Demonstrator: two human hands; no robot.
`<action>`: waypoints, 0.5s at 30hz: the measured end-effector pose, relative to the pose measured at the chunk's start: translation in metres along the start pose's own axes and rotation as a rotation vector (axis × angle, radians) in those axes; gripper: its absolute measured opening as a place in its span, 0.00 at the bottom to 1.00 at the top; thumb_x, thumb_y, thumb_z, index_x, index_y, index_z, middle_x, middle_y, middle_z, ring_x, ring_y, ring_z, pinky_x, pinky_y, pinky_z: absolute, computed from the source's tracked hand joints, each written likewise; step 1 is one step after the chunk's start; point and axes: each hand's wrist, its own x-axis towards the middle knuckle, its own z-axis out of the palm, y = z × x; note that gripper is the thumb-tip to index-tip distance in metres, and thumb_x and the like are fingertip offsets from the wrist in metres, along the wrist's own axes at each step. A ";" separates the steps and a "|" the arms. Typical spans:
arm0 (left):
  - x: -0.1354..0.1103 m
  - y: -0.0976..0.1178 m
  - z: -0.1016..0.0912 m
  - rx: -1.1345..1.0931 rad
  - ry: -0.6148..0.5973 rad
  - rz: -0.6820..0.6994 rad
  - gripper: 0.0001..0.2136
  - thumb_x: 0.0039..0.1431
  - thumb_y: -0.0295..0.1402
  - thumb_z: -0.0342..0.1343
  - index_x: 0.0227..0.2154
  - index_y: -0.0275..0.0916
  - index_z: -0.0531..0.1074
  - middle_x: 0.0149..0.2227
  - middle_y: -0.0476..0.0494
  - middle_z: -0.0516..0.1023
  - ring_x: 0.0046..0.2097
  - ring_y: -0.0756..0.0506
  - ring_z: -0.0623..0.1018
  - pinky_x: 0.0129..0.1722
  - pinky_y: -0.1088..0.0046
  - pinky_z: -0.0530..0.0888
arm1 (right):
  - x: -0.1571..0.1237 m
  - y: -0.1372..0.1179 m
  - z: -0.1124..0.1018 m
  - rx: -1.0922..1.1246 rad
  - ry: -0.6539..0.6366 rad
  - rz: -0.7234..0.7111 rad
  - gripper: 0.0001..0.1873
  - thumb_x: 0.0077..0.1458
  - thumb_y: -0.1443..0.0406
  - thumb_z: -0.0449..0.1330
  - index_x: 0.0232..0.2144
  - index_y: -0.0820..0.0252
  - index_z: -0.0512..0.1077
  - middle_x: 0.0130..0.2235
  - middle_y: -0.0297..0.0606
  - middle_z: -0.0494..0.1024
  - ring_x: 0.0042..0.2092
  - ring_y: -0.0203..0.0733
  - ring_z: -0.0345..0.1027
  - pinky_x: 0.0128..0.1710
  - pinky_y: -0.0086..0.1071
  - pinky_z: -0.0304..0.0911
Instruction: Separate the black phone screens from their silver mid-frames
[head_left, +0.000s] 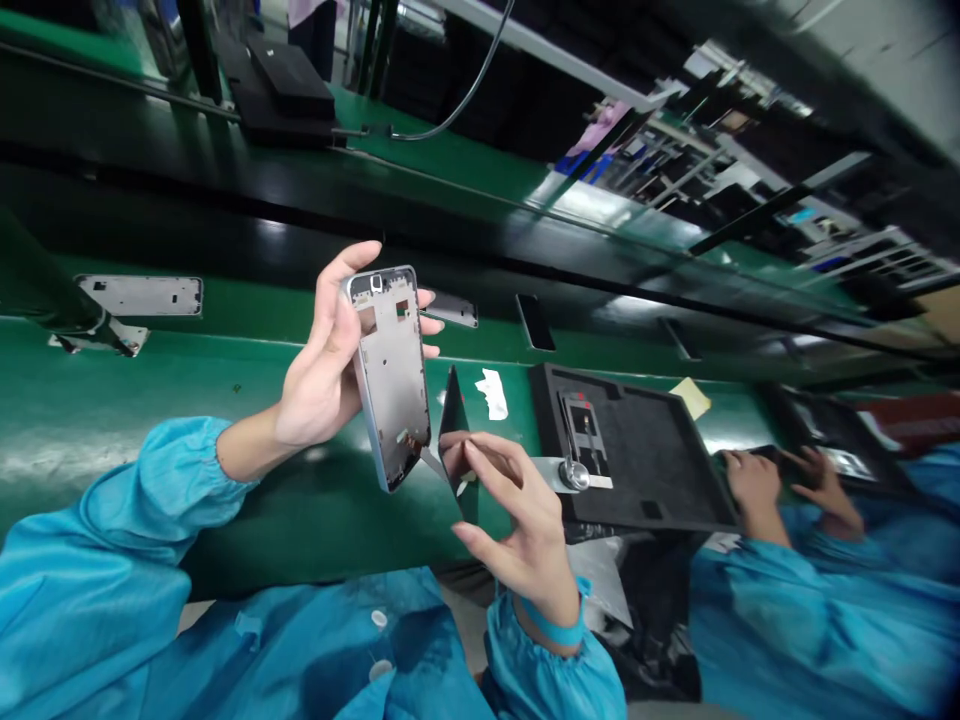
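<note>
My left hand (324, 370) grips a grey metal phone frame (390, 375) by its edge and holds it upright above the green bench. My right hand (517, 520) pinches a thin dark sheet (454, 415), a glossy panel seen nearly edge-on, just right of the frame's lower end. A small pale tab shows at my right fingertips. Both of my sleeves are blue.
A black foam tray (645, 465) with a metal fixture (576, 470) lies to the right. Another person's hands (787, 480) work further right. Flat grey parts (142, 295) and a dark phone panel (535, 322) lie on the conveyor belt (225, 240). A black box (289, 85) sits beyond.
</note>
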 end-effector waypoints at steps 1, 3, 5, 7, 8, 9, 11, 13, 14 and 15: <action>0.000 0.001 -0.001 0.001 -0.016 0.003 0.24 0.69 0.54 0.63 0.59 0.48 0.67 0.54 0.40 0.84 0.52 0.36 0.86 0.52 0.52 0.85 | 0.000 0.000 -0.001 -0.003 -0.003 -0.001 0.34 0.70 0.55 0.65 0.74 0.39 0.64 0.62 0.50 0.73 0.59 0.59 0.76 0.55 0.56 0.78; 0.000 0.004 -0.001 0.006 -0.039 0.009 0.23 0.69 0.53 0.63 0.57 0.47 0.68 0.54 0.40 0.84 0.53 0.36 0.86 0.53 0.50 0.85 | -0.001 -0.002 -0.003 -0.014 -0.001 -0.004 0.34 0.70 0.55 0.65 0.74 0.38 0.65 0.62 0.50 0.73 0.59 0.59 0.76 0.55 0.57 0.78; 0.000 0.007 0.000 0.016 -0.049 0.002 0.24 0.67 0.54 0.65 0.56 0.46 0.68 0.55 0.39 0.83 0.53 0.35 0.86 0.54 0.48 0.84 | 0.000 -0.003 -0.004 -0.021 0.000 0.002 0.34 0.70 0.55 0.65 0.74 0.38 0.65 0.61 0.49 0.73 0.58 0.58 0.76 0.55 0.56 0.78; 0.000 0.008 0.000 0.033 -0.061 0.000 0.26 0.64 0.55 0.67 0.55 0.46 0.68 0.55 0.38 0.83 0.53 0.34 0.86 0.55 0.47 0.83 | 0.002 -0.004 -0.003 -0.014 -0.001 0.004 0.34 0.70 0.54 0.65 0.74 0.38 0.65 0.61 0.49 0.73 0.59 0.58 0.76 0.55 0.55 0.79; 0.000 0.008 0.000 0.049 -0.078 -0.001 0.26 0.64 0.55 0.68 0.54 0.46 0.68 0.55 0.38 0.83 0.53 0.34 0.87 0.55 0.46 0.83 | 0.004 -0.004 -0.001 0.000 0.003 0.001 0.34 0.70 0.53 0.65 0.74 0.39 0.65 0.61 0.48 0.73 0.59 0.57 0.76 0.56 0.55 0.79; 0.000 0.008 -0.001 0.073 -0.098 0.001 0.26 0.63 0.55 0.68 0.54 0.46 0.68 0.55 0.38 0.83 0.52 0.34 0.87 0.55 0.47 0.83 | 0.006 -0.004 0.003 0.021 0.015 -0.004 0.34 0.70 0.53 0.66 0.74 0.39 0.66 0.62 0.48 0.73 0.59 0.57 0.76 0.57 0.54 0.78; 0.001 0.007 -0.005 0.144 -0.153 0.004 0.26 0.62 0.54 0.70 0.53 0.46 0.69 0.55 0.38 0.83 0.52 0.35 0.87 0.54 0.50 0.84 | 0.012 -0.004 0.013 0.097 0.076 -0.005 0.35 0.69 0.50 0.66 0.74 0.39 0.66 0.62 0.47 0.74 0.60 0.57 0.76 0.58 0.53 0.78; 0.003 0.006 -0.009 0.232 -0.200 -0.002 0.26 0.60 0.53 0.71 0.52 0.46 0.69 0.55 0.38 0.83 0.52 0.36 0.87 0.52 0.55 0.85 | 0.018 -0.003 0.026 0.213 0.166 0.038 0.36 0.68 0.48 0.67 0.74 0.40 0.65 0.61 0.47 0.75 0.58 0.55 0.77 0.56 0.52 0.80; 0.004 0.006 -0.011 0.273 -0.222 0.004 0.26 0.60 0.53 0.72 0.52 0.46 0.70 0.54 0.38 0.83 0.53 0.37 0.86 0.50 0.57 0.86 | 0.021 -0.002 0.032 0.278 0.208 0.070 0.37 0.68 0.48 0.66 0.74 0.39 0.65 0.61 0.47 0.76 0.56 0.54 0.79 0.55 0.51 0.81; 0.006 0.007 -0.013 0.306 -0.243 0.020 0.26 0.61 0.52 0.72 0.52 0.46 0.70 0.54 0.38 0.83 0.54 0.37 0.86 0.49 0.58 0.86 | 0.023 -0.002 0.038 0.341 0.240 0.102 0.37 0.68 0.47 0.66 0.74 0.39 0.65 0.61 0.46 0.77 0.54 0.52 0.80 0.54 0.49 0.82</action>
